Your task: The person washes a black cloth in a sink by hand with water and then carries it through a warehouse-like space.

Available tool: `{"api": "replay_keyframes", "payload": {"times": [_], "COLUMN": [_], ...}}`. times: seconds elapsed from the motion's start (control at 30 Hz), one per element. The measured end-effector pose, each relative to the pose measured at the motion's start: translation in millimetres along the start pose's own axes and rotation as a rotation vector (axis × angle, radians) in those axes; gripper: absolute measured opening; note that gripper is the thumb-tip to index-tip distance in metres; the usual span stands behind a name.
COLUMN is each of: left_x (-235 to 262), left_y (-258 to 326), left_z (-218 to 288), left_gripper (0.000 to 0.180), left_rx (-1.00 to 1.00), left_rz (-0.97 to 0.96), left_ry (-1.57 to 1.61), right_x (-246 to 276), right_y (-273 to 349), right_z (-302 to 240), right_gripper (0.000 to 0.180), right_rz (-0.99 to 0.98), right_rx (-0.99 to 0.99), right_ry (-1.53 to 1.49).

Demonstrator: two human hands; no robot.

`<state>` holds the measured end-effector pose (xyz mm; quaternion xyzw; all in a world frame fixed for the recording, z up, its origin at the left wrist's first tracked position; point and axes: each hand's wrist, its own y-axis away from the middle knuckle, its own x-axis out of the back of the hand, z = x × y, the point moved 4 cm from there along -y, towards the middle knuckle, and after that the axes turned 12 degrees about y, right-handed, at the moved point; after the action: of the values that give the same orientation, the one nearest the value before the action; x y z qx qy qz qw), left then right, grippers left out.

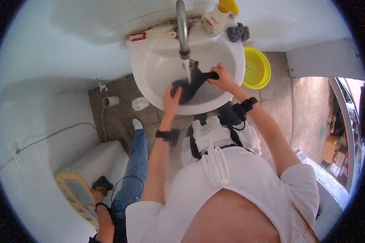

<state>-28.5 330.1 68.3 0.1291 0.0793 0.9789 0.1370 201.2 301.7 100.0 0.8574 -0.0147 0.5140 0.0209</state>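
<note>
A black, wet-looking cloth piece point(190, 90) is stretched between my hands inside the white sink point(138, 73); whether it is a sock or some other garment I cannot tell. Water point(187, 69) runs from the metal faucet point(182, 30) onto its middle. At the sink's near left side, my left hand point(171, 101) grips the wide lower end, slightly blurred. Over the right side of the bowl, my right hand point(224, 79) pinches the narrow, bunched end with fingers closed. Part of the drain point(189, 63) shows behind the cloth.
Along the sink's back ledge are a red-and-cream brush point(152, 35), a white bottle with yellow top point(214, 22) and a grey scouring pad point(238, 32). A yellow basin point(265, 67) stands right of the sink. Another person's jeans-clad leg point(134, 158) is at lower left.
</note>
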Motion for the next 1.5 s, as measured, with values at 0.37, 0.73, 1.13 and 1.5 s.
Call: {"api": "replay_keyframes", "payload": {"times": [0.37,0.73,1.13,1.5], "left_x": [-35,-67,-86,-81], "left_y": [-4,2,-8,-7], "left_z": [-31,-24,-34,-26], "left_gripper": [0.039,0.049,0.026,0.023], "left_rx": [0.206,0.761,0.392,0.500], "left_rz": [0.187,0.015,0.243,0.412], "left_ry": [0.318,1.503,1.338,1.037], "right_x": [-20,-36,-68,-58], "right_y": [-11,-1,0,-5], "right_z": [-55,-71,-64,-60], "right_gripper": [0.026,0.044,0.057,0.045], "right_rz": [0.045,0.095,-0.017,-0.060], "right_rx": [-0.617,-0.507,-0.503,-0.541], "right_ry": [-1.161,-0.939,-0.559,-0.372]}}
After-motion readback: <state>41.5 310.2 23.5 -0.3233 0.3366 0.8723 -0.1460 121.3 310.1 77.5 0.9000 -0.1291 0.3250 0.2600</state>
